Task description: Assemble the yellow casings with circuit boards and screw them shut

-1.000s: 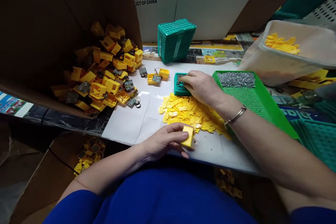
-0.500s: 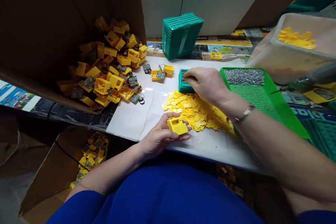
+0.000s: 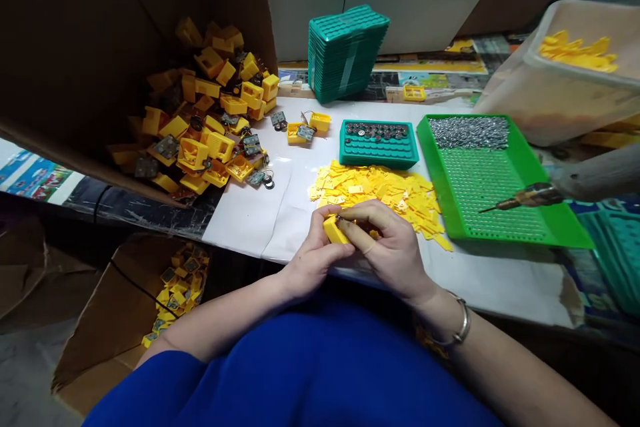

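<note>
My left hand [image 3: 313, 257] holds a small yellow plastic case [image 3: 335, 230] near the table's front edge, thumb below and fingers behind it. My right hand [image 3: 393, 250] is closed in a pinch at the case's upper side, with a small dark piece, seemingly a button cell [image 3: 340, 217], at the fingertips; the fingers hide most of it. Beyond the hands lies a heap of flat yellow plastic pieces [image 3: 380, 190]. Behind that heap stands a teal ridged tray [image 3: 380, 155] with rows of round button cells in its back part.
A green tray [image 3: 510, 187] of metal screws stands right, with a screwdriver [image 3: 520, 199] hanging over it. At left, a large carton [image 3: 65, 80] spills yellow cases with circuit boards [image 3: 215, 140]. Behind are stacked teal trays [image 3: 345, 57] and a translucent bin [image 3: 565, 93].
My right hand has come back from the teal tray to the yellow case in my left hand. The case is now tilted differently, and the button cells in the tray are uncovered.
</note>
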Available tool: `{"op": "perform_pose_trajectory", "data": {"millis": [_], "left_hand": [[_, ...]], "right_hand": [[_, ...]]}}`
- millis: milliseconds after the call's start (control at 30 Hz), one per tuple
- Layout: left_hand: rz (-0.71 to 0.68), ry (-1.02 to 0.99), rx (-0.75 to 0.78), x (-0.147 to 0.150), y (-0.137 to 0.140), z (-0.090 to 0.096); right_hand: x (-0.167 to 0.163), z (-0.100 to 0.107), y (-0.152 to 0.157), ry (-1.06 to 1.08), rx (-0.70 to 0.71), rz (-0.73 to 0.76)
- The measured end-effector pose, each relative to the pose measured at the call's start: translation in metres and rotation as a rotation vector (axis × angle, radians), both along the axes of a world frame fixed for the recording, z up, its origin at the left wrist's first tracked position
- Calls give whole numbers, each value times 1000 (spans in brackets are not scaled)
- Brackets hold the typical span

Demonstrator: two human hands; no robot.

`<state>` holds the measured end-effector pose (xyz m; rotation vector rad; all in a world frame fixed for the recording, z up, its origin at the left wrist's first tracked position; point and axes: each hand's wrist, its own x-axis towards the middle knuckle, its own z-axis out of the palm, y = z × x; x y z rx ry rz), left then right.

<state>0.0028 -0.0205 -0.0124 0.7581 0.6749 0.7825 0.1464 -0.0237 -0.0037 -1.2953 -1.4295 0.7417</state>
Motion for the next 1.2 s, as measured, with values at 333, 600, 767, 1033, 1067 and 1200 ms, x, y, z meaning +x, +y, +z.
{"op": "perform_pose_trajectory", "data": {"millis": [333,600,767,1033,1067,1200], "left_hand": [[-56,79,32,-2,4,7],[-25,-10,-166,-4,13,12],[-52,24,-170,-5,15,17],[17,-7,-130,-6,12,15],[29,-19,-137,-6,12,15],[99,-81,-118,-4,12,12]], "right_hand": [[16,18,9,10,-369,262],[48,31,48,-305,-118,-14],[75,34,104,-879,-95,-180],[68,35,124,-892,-151,-172],[65,38,118,-852,-145,-158],[44,46,76,-632,-132,63]]}}
